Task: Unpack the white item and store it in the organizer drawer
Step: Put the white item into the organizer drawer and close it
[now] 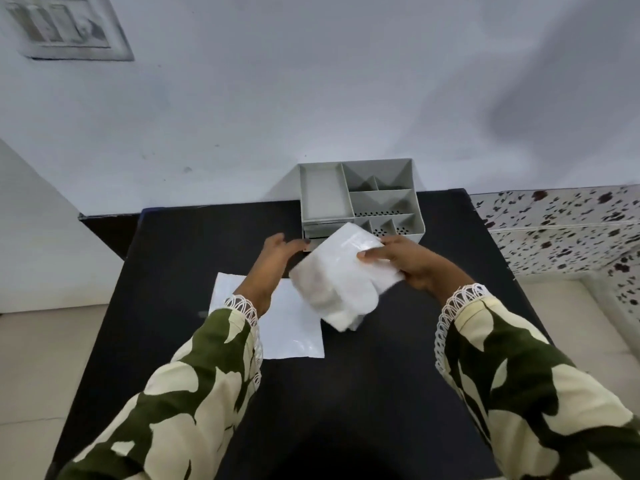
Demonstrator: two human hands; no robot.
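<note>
My right hand (412, 263) grips a white folded item (341, 282) by its upper right edge and holds it above the black table (363, 393). The item hangs tilted, its lower end toward me. My left hand (273, 263) reaches forward with fingers apart, its fingertips at the front of the grey organizer (325, 195), near the drawer (320, 230) at its base. Whether the fingers touch the drawer I cannot tell. A flat white empty bag (291, 327) lies on the table under my left wrist.
The organizer stands at the table's far edge against a white wall and has several open compartments on top. A speckled tiled surface (561, 230) lies to the right. A switch plate (65, 27) is on the wall at upper left.
</note>
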